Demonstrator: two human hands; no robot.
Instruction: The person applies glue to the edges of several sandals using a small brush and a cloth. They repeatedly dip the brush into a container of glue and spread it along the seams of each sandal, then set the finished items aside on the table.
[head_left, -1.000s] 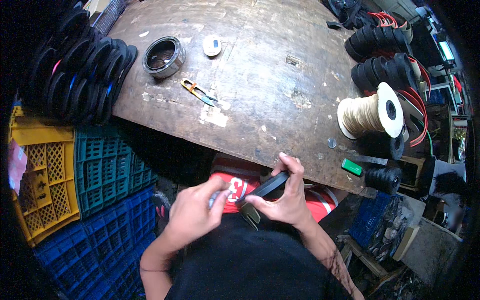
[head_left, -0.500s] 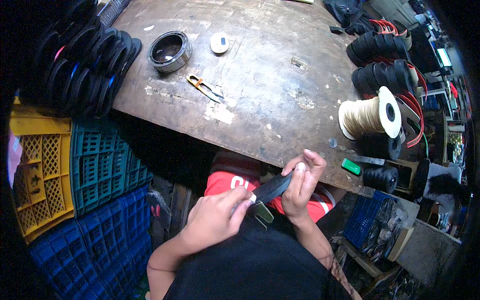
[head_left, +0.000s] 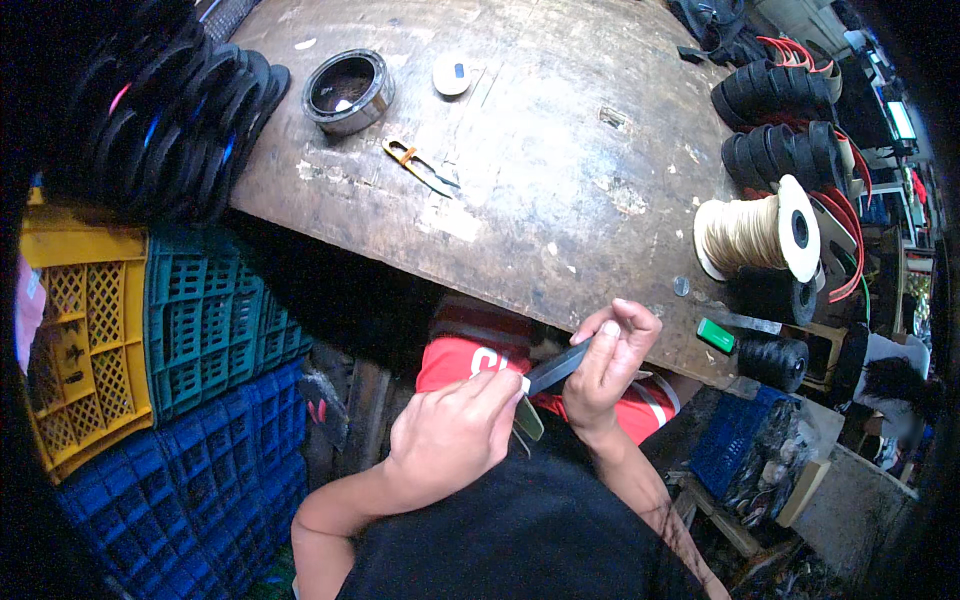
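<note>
Above my lap, both hands are closed on a dark, flat, long piece point(head_left: 558, 370) that looks like a sandal sole or thick strap. My left hand point(head_left: 450, 430) pinches its near end, where something small and white shows at the fingertips. Below those fingers hangs a green strip point(head_left: 531, 416), its upper part hidden by the hand. At the far end, my right hand point(head_left: 603, 375) grips the piece between thumb and fingers. The table edge lies just beyond my hands.
On the table point(head_left: 540, 130) lie yellow thread snips point(head_left: 422, 172), a dark ring-shaped container point(head_left: 372, 108) and a white round device point(head_left: 452, 76). A cream thread spool point(head_left: 745, 235), green box point(head_left: 716, 335) and black strap rolls point(head_left: 775, 95) line the right. Plastic crates point(head_left: 205, 320) stand left.
The dark piece has turned more edge-on. My left hand has rolled over it, covering more of the near end and the green strip. The whole view has shifted slightly.
</note>
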